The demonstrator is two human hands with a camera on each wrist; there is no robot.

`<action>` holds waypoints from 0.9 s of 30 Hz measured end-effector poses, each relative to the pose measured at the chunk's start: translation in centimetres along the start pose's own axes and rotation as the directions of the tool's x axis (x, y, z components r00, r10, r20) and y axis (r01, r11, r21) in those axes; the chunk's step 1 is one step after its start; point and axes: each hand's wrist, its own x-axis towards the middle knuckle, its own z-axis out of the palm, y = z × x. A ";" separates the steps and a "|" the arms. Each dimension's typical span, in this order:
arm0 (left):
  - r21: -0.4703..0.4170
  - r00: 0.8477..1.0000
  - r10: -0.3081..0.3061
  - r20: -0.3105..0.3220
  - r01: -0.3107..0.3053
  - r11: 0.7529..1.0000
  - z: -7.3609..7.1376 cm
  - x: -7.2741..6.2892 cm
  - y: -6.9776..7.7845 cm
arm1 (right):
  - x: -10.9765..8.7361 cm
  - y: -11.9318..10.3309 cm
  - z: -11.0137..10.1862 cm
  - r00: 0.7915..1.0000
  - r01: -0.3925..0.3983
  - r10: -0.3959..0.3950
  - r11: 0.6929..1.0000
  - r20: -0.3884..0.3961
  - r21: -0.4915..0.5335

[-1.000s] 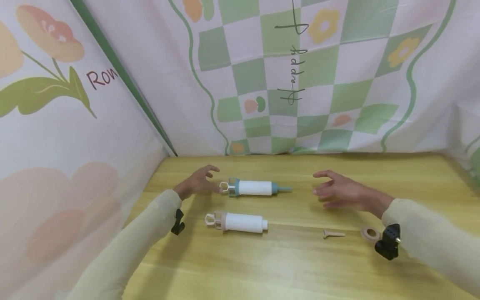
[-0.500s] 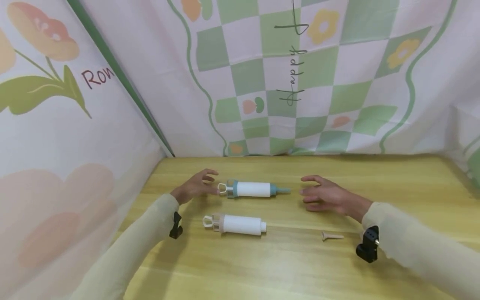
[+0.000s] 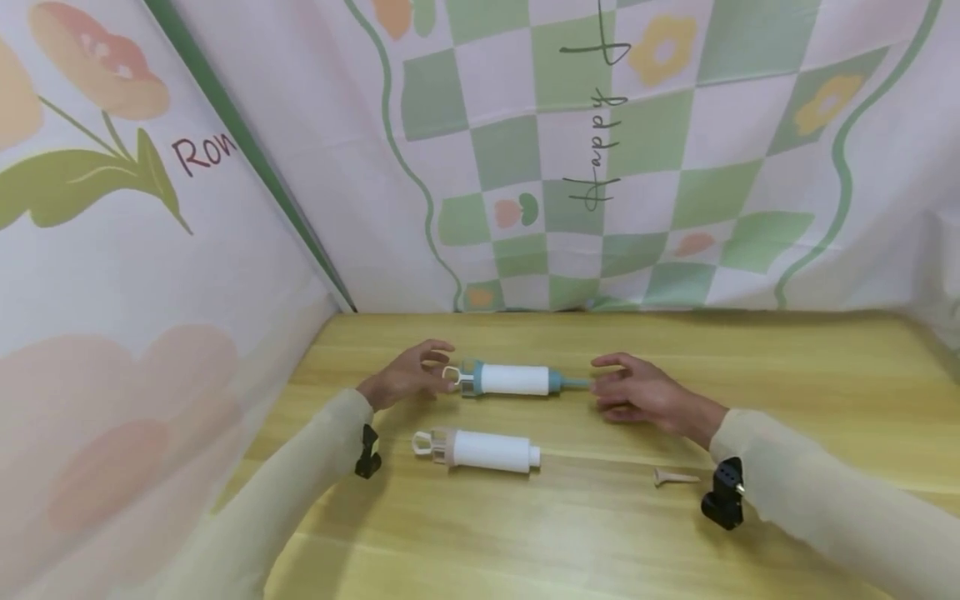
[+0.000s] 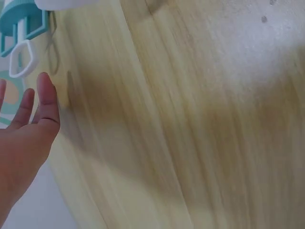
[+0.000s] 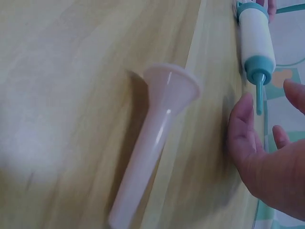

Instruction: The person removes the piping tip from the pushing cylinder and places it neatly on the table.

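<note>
A sausage stuffer (image 3: 514, 379), a white tube with teal ends, lies on the wooden table between both hands. Its white loop handle (image 4: 24, 59) is just off the thumb of my left hand (image 3: 412, 372), whose fingers are loosely spread. On the other side, the thin teal nozzle (image 5: 259, 95) points at my right hand (image 3: 645, 393). That hand's thumb and fingers stand apart around the tip, and the right wrist view shows no grip. Nearer me lies a second stuffer (image 3: 491, 450), white with a pinkish collar and no nozzle on its threaded end.
A loose pinkish funnel-shaped nozzle (image 5: 155, 119) lies on the table near my right forearm. Black wrist cameras (image 3: 723, 493) hang below both sleeves. Patterned cloth (image 3: 577, 167) closes off the back and left sides of the table (image 3: 570, 542).
My right hand has moved left to the tip of the teal nozzle. A pinkish ring seen earlier near the right wrist is now hidden by that arm. My left hand stays by the loop handle.
</note>
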 end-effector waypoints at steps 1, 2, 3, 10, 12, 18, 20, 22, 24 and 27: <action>0.000 1.000 0.013 0.005 -0.013 1.000 0.0 -0.1 0.0 | 0.1 0.0 0.1 1.000 0.006 -0.006 1.000 -0.002 0.004; 0.001 0.999 0.031 0.011 -0.031 1.000 0.1 0.0 0.0 | 0.2 0.0 0.3 1.000 0.010 -0.010 1.000 -0.007 0.008; 0.003 0.999 0.045 0.015 -0.045 0.999 0.2 0.0 0.0 | 0.3 0.0 0.4 1.000 0.013 -0.013 1.000 -0.012 0.010; 0.051 0.995 0.098 0.019 -0.099 0.994 1.3 0.8 -0.3 | 0.5 0.2 0.8 0.999 0.019 -0.020 1.000 -0.038 -0.025; 0.056 0.995 0.096 0.008 -0.096 0.994 1.5 1.0 -0.3 | 0.5 0.2 0.9 0.999 0.028 -0.029 0.999 -0.036 -0.036; 0.084 0.993 0.111 0.025 -0.113 0.990 1.6 1.2 -0.4 | 1.0 0.1 1.4 0.999 0.026 -0.028 0.997 -0.033 -0.066; 0.104 0.993 0.111 0.033 -0.114 0.988 1.6 1.3 -0.5 | 1.2 0.2 1.6 0.999 0.022 -0.025 0.997 -0.040 -0.076; 0.120 0.994 0.109 0.030 -0.112 0.986 1.7 1.5 -0.6 | 1.5 0.3 1.7 0.999 0.022 -0.025 0.996 -0.042 -0.082; 0.126 0.994 0.107 0.027 -0.110 0.986 1.7 1.7 -0.8 | 1.7 0.4 1.9 0.999 0.022 -0.026 0.996 -0.043 -0.085; 0.120 0.993 0.117 0.027 -0.119 0.986 1.8 1.7 -0.9 | 1.9 0.4 2.2 0.998 0.027 -0.031 0.996 -0.052 -0.084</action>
